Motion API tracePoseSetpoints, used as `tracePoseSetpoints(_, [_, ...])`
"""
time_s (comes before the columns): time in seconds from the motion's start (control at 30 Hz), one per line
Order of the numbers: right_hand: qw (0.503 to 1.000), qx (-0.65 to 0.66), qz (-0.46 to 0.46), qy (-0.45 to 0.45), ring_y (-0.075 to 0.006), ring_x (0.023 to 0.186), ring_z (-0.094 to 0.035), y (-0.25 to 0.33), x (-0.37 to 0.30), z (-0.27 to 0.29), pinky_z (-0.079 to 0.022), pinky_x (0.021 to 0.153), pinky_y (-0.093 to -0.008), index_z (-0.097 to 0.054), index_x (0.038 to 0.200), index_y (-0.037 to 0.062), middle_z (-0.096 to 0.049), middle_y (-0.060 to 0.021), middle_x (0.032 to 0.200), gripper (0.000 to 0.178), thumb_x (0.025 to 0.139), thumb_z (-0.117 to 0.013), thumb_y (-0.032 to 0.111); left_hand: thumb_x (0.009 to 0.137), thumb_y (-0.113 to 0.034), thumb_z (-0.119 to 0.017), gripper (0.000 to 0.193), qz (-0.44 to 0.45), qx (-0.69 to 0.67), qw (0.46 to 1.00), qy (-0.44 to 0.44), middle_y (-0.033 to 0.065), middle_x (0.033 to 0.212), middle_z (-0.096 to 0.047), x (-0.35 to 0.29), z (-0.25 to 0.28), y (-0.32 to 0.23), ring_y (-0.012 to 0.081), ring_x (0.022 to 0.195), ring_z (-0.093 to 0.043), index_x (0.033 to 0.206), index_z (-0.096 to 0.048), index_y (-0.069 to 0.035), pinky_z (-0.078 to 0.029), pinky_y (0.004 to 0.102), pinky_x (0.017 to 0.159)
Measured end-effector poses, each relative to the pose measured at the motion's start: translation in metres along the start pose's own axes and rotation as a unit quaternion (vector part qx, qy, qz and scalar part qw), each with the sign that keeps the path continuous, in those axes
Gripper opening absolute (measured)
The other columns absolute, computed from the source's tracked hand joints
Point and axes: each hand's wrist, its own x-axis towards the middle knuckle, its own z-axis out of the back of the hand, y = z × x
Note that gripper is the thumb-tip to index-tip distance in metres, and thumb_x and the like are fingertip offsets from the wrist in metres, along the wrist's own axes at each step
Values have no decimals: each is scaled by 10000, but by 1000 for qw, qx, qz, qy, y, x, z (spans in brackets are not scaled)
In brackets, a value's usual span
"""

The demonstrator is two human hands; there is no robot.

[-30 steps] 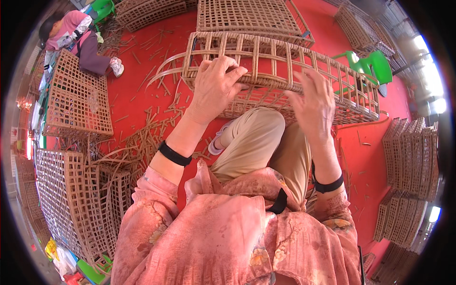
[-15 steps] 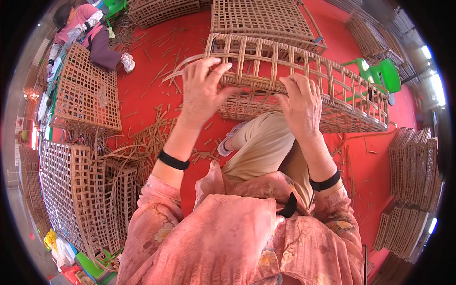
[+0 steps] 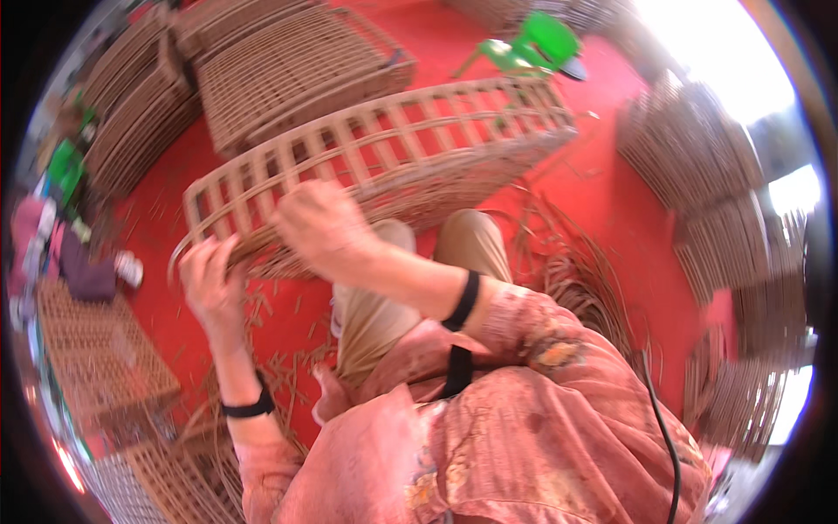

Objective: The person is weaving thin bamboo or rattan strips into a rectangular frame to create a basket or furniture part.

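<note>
A long wicker basket (image 3: pixel 489 166) with an open lattice of brown strips lies slantwise before my knees, its left end nearest my hands. At that end a loose wicker strip (image 3: pixel 181 249) bends outward past the corner. My left hand (image 3: pixel 214 288) is closed, fingers pinched on the strip by the basket's edge. Beside it, my right hand (image 3: pixel 323 229) forms a fist at the near rail. Motion blurs it, and its curled fingers hide whatever they grip.
Large wicker baskets (image 3: pixel 305 74) stand at the back left, and stacked wicker panels (image 3: pixel 690 148) line the right. A green chair (image 3: pixel 546 42) is behind the basket. Coiled strips (image 3: pixel 585 284) lie right of my knees. Another person (image 3: pixel 78 262) sits at far left.
My view has swung to the right, so the basket now slants across it. My right hand has come leftward along the rail, close to my left hand, and closed into a fist.
</note>
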Motion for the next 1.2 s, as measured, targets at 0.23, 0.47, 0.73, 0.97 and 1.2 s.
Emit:
tracePoseSetpoints(0.23, [998, -54, 8, 38, -239, 906, -515, 41, 31, -31, -423, 763, -359, -669, 897, 28, -593, -67, 879, 274, 712, -649, 229, 843, -85, -735, 364, -4, 20, 1000, 21, 101, 1126, -585, -26, 14, 73, 312, 1127, -548, 1198, -655, -86, -459, 450, 964])
tracePoseSetpoints(0.47, [997, -23, -19, 69, -302, 1042, -526, 60, 26, -39, -444, 865, -398, -688, 998, -21, -622, -135, 1012, 364, 763, -633, 251, 867, -65, -706, 412, -34, 69, 997, 29, 114, 1178, -559, -40, 15, 75, 331, 1167, -530, 1262, -588, -65, -477, 470, 969])
tracePoseSetpoints(0.73, [975, -141, 15, 173, -409, 1187, -495, 97, 37, -32, -383, 991, -552, -667, 1190, -10, -604, -201, 1228, 491, 860, -577, 342, 927, -74, -629, 382, -29, 135, 987, 88, 135, 1232, -550, -46, 36, 92, 351, 1216, -508, 1292, -521, -44, -444, 487, 1018])
tracePoseSetpoints(0.97, [985, -101, 35, 136, -410, 1259, -452, 101, 43, -55, -349, 1064, -554, -577, 1292, -9, -554, -218, 1296, 538, 901, -506, 353, 953, -165, -587, 358, -49, 215, 974, 41, 181, 1358, -525, -43, 24, 129, 366, 1313, -469, 1280, -503, -45, -370, 499, 1084])
tracePoseSetpoints(1.2, [989, -40, -3, 144, -343, 1222, -471, 87, 43, -42, -342, 1043, -501, -676, 1158, 38, -603, -127, 1234, 443, 868, -542, 345, 955, -238, -564, 422, -61, 223, 972, 46, 198, 1375, -521, -33, 9, 124, 376, 1333, -455, 1323, -485, -48, -354, 504, 1093])
